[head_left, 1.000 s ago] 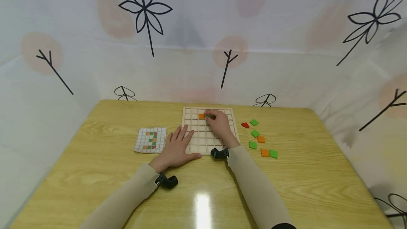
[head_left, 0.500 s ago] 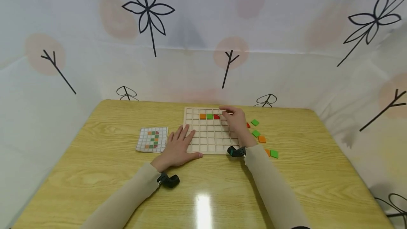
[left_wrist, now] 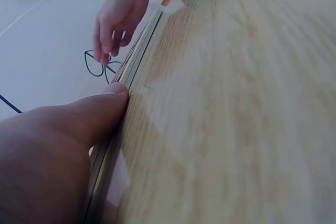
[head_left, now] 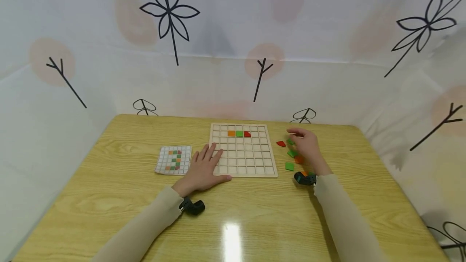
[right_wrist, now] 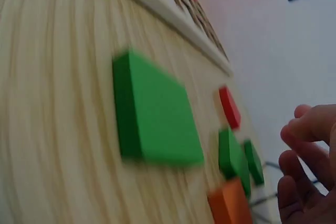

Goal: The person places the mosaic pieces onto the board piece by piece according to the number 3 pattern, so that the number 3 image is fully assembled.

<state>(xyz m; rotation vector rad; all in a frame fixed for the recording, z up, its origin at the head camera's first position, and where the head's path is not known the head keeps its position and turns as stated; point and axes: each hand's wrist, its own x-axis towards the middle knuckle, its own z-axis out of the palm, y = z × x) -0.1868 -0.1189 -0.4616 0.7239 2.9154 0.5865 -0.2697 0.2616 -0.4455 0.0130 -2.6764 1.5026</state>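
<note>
Hovering with loosely curled, empty fingers, the right hand (head_left: 307,145) hangs over the loose tiles (head_left: 290,166) right of the wooden grid board (head_left: 242,161). The left hand (head_left: 204,169) lies flat and spread on the board's near-left corner, beside the pattern card (head_left: 173,159).

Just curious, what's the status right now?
Left hand flat on board. Right hand open over loose tiles, holding nothing. Three tiles placed. Nothing blocking.
</note>
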